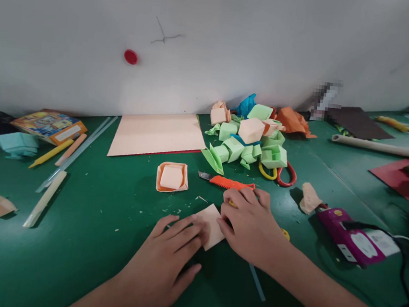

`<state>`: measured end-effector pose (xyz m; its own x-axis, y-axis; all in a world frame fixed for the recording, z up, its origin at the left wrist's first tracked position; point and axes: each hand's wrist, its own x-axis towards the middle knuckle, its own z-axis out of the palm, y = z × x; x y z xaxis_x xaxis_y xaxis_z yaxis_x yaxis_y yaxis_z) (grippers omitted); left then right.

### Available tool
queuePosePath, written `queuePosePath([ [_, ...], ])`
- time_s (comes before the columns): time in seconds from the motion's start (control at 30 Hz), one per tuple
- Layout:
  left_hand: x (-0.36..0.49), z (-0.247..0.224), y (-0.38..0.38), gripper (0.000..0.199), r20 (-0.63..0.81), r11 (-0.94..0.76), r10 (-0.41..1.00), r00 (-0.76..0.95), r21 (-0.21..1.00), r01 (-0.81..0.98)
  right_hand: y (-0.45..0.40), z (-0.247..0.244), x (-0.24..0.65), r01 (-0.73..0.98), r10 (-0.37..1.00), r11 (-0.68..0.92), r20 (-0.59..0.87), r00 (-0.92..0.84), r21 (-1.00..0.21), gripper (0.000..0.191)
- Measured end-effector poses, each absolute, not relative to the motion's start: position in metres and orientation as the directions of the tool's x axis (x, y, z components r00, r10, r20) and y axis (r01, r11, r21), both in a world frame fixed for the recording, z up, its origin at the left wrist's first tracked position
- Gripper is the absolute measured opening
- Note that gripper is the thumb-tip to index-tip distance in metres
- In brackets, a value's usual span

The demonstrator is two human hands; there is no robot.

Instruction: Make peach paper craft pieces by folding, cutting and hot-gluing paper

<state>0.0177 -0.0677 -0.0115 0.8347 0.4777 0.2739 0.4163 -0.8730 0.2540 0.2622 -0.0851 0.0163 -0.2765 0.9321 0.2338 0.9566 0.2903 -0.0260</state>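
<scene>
A small folded piece of pale peach paper [210, 227] lies on the green table between my hands. My left hand [167, 256] is open, its fingers spread and the fingertips resting on the paper's left side. My right hand [250, 225] is closed, with curled fingers and the thumb at the paper's right edge. A bit of yellow shows between its fingers, but I cannot make out what it is. Just beyond the right hand lies an orange utility knife [225, 181], blade pointing left. A small peach paper box [172, 177] with a paper piece inside sits farther left.
Several folded green and peach paper pieces [250, 130] are heaped by the wall, near red and yellow scissors handles [286, 175]. A large peach sheet [157, 133] lies behind. A purple box [350, 235] with a cable is at right, a glue stick [45, 200] at left.
</scene>
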Motion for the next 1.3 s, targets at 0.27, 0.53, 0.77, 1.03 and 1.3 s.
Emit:
queuePosePath([
  [0.27,0.02,-0.014,-0.067,0.037,0.283,-0.88,0.467,0.838,0.246,0.407,-0.086,0.017,0.265,0.956,0.937,0.286,0.228,-0.265,-0.064,0.015],
  [0.53,0.02,-0.009,-0.068,0.035,0.284,-0.89,0.449,0.847,0.234,0.393,-0.087,0.019,0.272,0.922,0.92,0.373,0.172,-0.353,-0.103,0.009],
  [0.77,0.019,-0.01,-0.068,0.031,0.248,-0.883,0.457,0.854,0.24,0.403,-0.086,0.019,0.273,0.925,0.923,0.369,0.155,-0.353,-0.088,0.01],
  [1.03,0.021,-0.007,-0.068,0.028,0.267,-0.877,0.47,0.841,0.251,0.41,-0.088,0.024,0.273,0.908,0.911,0.405,0.134,-0.391,-0.103,0.015],
  [1.3,0.024,-0.009,-0.07,0.015,0.355,-0.852,0.518,0.778,0.296,0.432,-0.089,0.032,0.273,0.868,0.881,0.473,0.049,-0.471,-0.152,0.023],
])
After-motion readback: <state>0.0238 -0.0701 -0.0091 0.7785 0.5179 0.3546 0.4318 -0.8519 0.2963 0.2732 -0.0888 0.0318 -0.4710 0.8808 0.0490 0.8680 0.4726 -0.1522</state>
